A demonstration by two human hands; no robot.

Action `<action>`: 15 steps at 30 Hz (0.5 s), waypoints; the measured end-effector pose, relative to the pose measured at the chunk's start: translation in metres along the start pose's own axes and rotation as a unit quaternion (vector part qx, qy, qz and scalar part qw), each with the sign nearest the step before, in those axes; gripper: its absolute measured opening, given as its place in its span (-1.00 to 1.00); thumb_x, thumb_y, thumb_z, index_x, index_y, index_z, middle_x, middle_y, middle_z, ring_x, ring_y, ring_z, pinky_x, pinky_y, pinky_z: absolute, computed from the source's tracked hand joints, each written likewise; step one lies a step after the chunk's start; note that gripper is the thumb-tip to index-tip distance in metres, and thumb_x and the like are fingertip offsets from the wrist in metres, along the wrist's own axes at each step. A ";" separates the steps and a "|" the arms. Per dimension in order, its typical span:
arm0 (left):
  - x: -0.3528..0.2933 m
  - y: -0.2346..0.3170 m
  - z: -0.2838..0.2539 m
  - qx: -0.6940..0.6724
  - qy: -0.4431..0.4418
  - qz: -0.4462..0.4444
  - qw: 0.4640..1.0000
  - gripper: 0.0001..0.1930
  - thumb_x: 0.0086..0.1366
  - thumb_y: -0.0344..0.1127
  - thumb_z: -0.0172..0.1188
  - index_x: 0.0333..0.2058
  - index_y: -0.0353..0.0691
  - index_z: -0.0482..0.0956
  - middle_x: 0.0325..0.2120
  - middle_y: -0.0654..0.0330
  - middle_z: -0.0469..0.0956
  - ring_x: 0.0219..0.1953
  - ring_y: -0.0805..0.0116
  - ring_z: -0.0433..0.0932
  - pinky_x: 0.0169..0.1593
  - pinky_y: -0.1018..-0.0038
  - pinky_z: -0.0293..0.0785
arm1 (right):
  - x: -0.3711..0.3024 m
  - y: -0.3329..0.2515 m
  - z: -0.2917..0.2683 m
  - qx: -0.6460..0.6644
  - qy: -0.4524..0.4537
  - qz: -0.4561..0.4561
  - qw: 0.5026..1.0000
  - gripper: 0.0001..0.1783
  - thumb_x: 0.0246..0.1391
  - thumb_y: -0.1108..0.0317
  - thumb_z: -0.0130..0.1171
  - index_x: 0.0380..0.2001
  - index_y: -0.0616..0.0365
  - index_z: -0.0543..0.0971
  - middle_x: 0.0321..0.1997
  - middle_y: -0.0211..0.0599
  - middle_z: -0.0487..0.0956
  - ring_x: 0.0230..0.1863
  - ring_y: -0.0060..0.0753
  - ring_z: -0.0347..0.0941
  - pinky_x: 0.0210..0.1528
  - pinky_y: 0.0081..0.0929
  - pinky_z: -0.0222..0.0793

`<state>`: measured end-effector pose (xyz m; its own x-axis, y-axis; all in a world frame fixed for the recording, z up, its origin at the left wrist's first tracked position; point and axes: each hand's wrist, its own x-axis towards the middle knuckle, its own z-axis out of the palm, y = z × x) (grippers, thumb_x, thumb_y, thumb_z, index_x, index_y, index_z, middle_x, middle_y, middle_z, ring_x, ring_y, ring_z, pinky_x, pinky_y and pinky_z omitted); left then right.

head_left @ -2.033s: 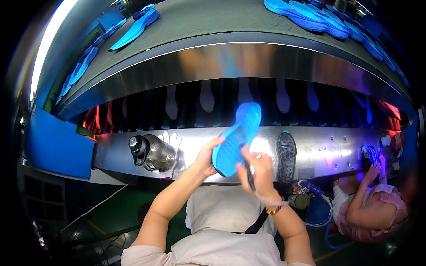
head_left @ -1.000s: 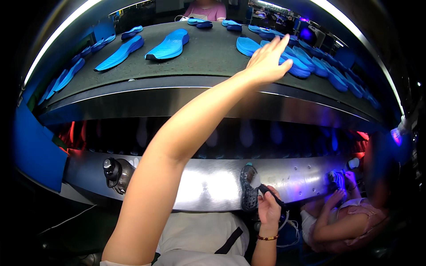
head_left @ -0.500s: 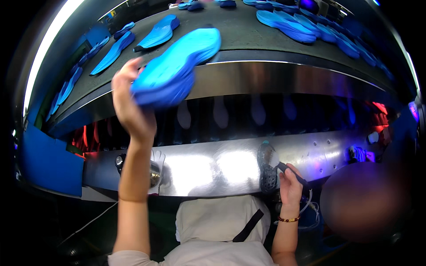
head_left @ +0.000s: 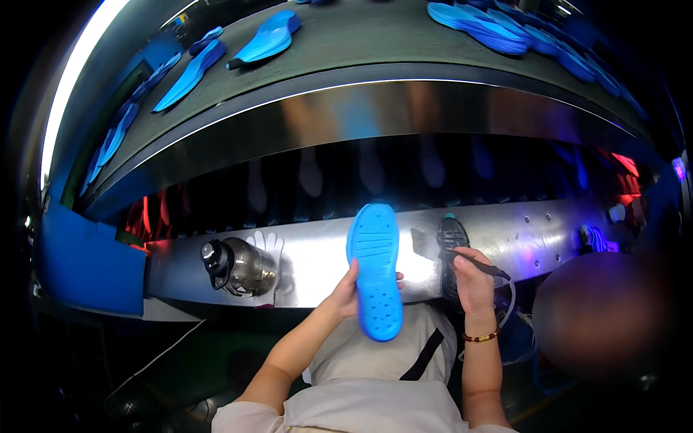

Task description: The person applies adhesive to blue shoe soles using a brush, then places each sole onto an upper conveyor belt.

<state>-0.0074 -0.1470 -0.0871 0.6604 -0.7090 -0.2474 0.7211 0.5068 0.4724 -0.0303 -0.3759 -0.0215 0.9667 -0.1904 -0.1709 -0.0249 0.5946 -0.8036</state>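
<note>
- While L grip (head_left: pixel 346 294) clasps blue sole (head_left: pixel 377 270), ridged one end, dimpled other, over edge of metal desk (head_left: pixel 325 249),
- R grip (head_left: pixel 474 287) pinches slim blk tool (head_left: pixel 489 269) w/ cord, nr dark treaded pad (head_left: pixel 453 237);
- smoky bottle (head_left: pixel 253 267) nr white glove (head_left: pixel 269 242).

The blue sole (head_left: pixel 377 274) at the centre of the frame is bright azure, patterned with rows of lines above and scattered dots below. Right of it, the dark sole (head_left: pixel 453 233) is near-black with a teal tip; the pen-like tool (head_left: pixel 492 270) is black. The beaded bracelet (head_left: pixel 481 337), lower right, mixes dark red and gold. At left, the bottle (head_left: pixel 253 268) is smoky grey, the glove (head_left: pixel 272 245) white.
</note>
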 end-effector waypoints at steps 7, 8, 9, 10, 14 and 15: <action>0.008 -0.008 0.037 -0.142 -0.060 0.008 0.988 -0.03 -0.01 0.51 -0.68 0.11 -0.17 0.13 -0.11 -0.07 0.35 -0.04 0.04 0.34 0.05 0.15 0.23 | 0.025 0.012 0.039 -0.189 -0.052 -0.068 0.978 -0.86 -0.14 0.57 0.14 -0.41 0.34 0.50 -0.40 -0.24 0.55 -0.39 -0.61 0.43 -0.32 -0.71 0.34; 0.009 -0.009 0.036 -0.144 -0.059 0.010 0.988 -0.03 -0.01 0.51 -0.68 0.11 -0.17 0.13 -0.11 -0.07 0.35 -0.04 0.04 0.34 0.05 0.15 0.23 | 0.030 0.014 0.047 -0.229 -0.054 -0.092 0.968 -0.86 -0.14 0.56 0.14 -0.42 0.34 0.50 -0.41 -0.26 0.55 -0.40 -0.63 0.43 -0.34 -0.73 0.34; 0.010 -0.011 0.038 -0.124 -0.004 0.013 0.992 -0.06 0.02 0.48 -0.68 0.11 -0.16 0.13 -0.10 -0.03 0.35 -0.03 0.08 0.33 0.06 0.18 0.22 | 0.033 0.016 0.051 -0.262 -0.064 -0.097 0.958 -0.87 -0.15 0.55 0.16 -0.42 0.31 0.51 -0.43 -0.30 0.54 -0.44 -0.71 0.40 -0.41 -0.79 0.30; 0.011 -0.011 0.040 -0.103 0.052 0.017 0.993 -0.09 0.05 0.46 -0.69 0.11 -0.14 0.13 -0.08 0.00 0.34 -0.02 0.12 0.32 0.07 0.21 0.21 | 0.029 0.017 0.059 -0.275 -0.064 -0.066 0.957 -0.85 -0.20 0.50 0.19 -0.45 0.27 0.53 -0.44 -0.26 0.55 -0.43 -0.61 0.43 -0.37 -0.69 0.32; 0.011 0.000 0.040 0.004 0.108 0.051 0.993 -0.11 0.07 0.44 -0.69 0.17 -0.11 -0.01 0.13 0.15 0.11 0.16 0.21 0.10 0.19 0.25 0.03 | 0.014 0.021 0.082 -0.491 -0.138 -0.364 0.779 -0.82 -0.31 0.49 0.19 -0.49 0.23 0.55 -0.41 -0.16 0.55 -0.33 -0.20 0.47 -0.25 -0.42 0.32; 0.013 0.000 0.039 0.024 0.148 0.055 0.987 -0.10 0.06 0.44 -0.69 0.15 -0.13 0.06 0.06 0.08 0.22 0.10 0.18 0.21 0.14 0.25 0.12 | 0.009 0.022 0.080 -0.492 -0.149 -0.347 0.785 -0.83 -0.31 0.46 0.19 -0.50 0.21 0.55 -0.42 -0.18 0.55 -0.34 -0.20 0.46 -0.23 -0.41 0.30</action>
<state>-0.0069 -0.1750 -0.0577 0.7716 -0.4724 -0.4259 0.6355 0.5444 0.5475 -0.0015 -0.3020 0.0055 0.8476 0.0755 0.5252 0.4904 -0.4897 -0.7209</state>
